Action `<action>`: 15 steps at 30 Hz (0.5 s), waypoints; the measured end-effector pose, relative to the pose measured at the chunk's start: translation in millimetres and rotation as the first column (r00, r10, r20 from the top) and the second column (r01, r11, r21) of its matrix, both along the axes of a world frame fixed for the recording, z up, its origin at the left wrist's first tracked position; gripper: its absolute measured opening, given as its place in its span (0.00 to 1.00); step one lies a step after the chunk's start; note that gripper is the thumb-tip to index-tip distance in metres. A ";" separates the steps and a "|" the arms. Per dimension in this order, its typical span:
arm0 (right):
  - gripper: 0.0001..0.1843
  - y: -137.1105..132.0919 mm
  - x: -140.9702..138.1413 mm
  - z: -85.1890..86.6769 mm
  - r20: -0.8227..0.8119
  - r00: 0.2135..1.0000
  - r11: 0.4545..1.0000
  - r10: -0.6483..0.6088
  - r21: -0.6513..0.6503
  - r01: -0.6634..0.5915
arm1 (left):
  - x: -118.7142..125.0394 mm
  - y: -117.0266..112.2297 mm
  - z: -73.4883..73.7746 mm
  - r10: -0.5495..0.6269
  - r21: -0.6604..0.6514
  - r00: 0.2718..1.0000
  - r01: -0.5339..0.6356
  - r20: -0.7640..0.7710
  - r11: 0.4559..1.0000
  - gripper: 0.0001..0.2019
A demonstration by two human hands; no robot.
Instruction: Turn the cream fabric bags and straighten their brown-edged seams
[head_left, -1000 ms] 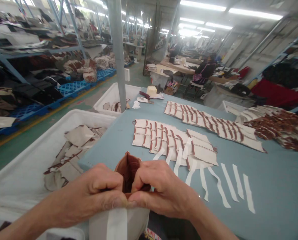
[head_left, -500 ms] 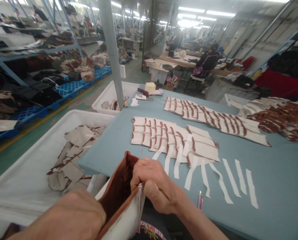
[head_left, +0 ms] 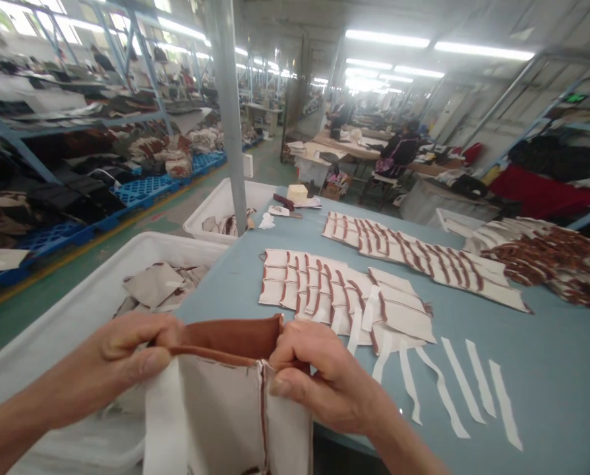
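Note:
Between my hands is a cream fabric bag piece (head_left: 220, 402) with a brown lining, its mouth open toward the top. My left hand (head_left: 126, 353) pinches the rim at the left, thumb outside. At the right, my right hand (head_left: 319, 373) grips the rim beside a vertical seam edged in brown. A white strip (head_left: 163, 415) hangs down the piece's left side, below my left thumb. The lower part of the piece runs out of view. Beyond my hands, overlapping cream panels with brown edges (head_left: 299, 280) lie on the blue-green table (head_left: 546, 369).
Several white strips (head_left: 455, 382) lie on the table near the panels. A second row of panels (head_left: 423, 254) and a brown-and-cream heap (head_left: 546, 254) are farther right. White bins (head_left: 141, 244) with fabric pieces stand left, beside a metal post (head_left: 230, 112). A seated person (head_left: 398, 148) is in the background.
My left hand has come up from low at the left to the rim. The piece has turned so its seamed outer face is toward me, and the white strip now shows.

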State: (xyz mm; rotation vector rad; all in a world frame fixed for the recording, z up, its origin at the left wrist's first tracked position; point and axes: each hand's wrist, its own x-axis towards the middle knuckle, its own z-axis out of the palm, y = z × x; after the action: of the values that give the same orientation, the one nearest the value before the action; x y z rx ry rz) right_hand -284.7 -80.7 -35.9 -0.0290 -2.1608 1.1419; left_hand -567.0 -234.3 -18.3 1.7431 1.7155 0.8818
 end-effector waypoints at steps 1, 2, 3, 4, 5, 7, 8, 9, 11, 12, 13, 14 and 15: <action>0.29 1.4 -1.5 6.2 0.023 0.999 0.999 0.039 -0.020 -0.038 | 2.5 5.1 5.5 -0.036 -0.035 0.999 0.038 0.033 0.999 0.38; 0.30 2.6 -3.5 11.4 0.050 0.995 0.995 0.087 -0.046 -0.085 | 6.6 9.6 10.0 -0.089 -0.059 0.995 0.092 0.049 0.994 0.36; 0.31 3.5 -5.8 15.4 0.077 0.988 0.989 0.132 -0.081 -0.125 | 11.7 13.5 13.3 -0.145 -0.068 0.988 0.148 0.042 0.987 0.33; 0.31 4.1 -8.2 18.2 0.099 0.981 0.980 0.169 -0.120 -0.157 | 17.6 17.0 15.4 -0.203 -0.054 0.979 0.202 0.004 0.978 0.26; 0.32 4.6 -10.6 19.9 0.117 0.974 0.971 0.197 -0.161 -0.177 | 23.8 20.3 16.2 -0.246 -0.022 0.969 0.245 -0.030 0.969 0.19; 0.33 5.1 -14.0 20.8 0.136 0.966 0.956 0.220 -0.229 -0.186 | 35.8 26.2 15.2 -0.296 0.062 0.954 0.299 -0.052 0.952 0.08; 0.33 5.2 -14.6 20.5 0.143 0.965 0.952 0.218 -0.251 -0.178 | 40.9 29.2 14.1 -0.306 0.097 0.951 0.309 -0.045 0.946 0.05; 0.33 5.4 -14.4 19.8 0.151 0.965 0.949 0.214 -0.265 -0.169 | 45.3 32.2 13.0 -0.313 0.117 0.949 0.314 -0.032 0.942 0.03; 0.33 5.8 -11.8 18.2 0.176 0.963 0.950 0.202 -0.273 -0.150 | 51.6 38.3 12.1 -0.325 0.101 0.946 0.324 -0.011 0.941 0.02; 0.34 6.0 -9.6 17.4 0.196 0.962 0.953 0.191 -0.270 -0.135 | 53.7 41.4 12.4 -0.334 0.076 0.943 0.333 -0.007 0.940 0.04; 0.34 6.1 -7.1 16.6 0.216 0.961 0.958 0.175 -0.262 -0.115 | 55.2 44.2 12.9 -0.347 0.056 0.938 0.347 -0.009 0.936 0.06; 0.34 6.1 -4.3 15.7 0.240 0.958 0.963 0.155 -0.251 -0.093 | 56.4 46.6 13.5 -0.360 0.045 0.933 0.360 -0.018 0.932 0.08; 0.34 5.9 -1.6 14.8 0.262 0.956 0.970 0.131 -0.231 -0.070 | 57.5 48.5 13.8 -0.372 0.042 0.928 0.373 -0.032 0.927 0.10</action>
State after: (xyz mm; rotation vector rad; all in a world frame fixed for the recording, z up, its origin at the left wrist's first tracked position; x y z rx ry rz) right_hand -286.2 -74.9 -21.1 -0.1879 -2.2856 1.5099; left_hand -509.5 -185.8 -4.5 2.0282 1.3172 0.7355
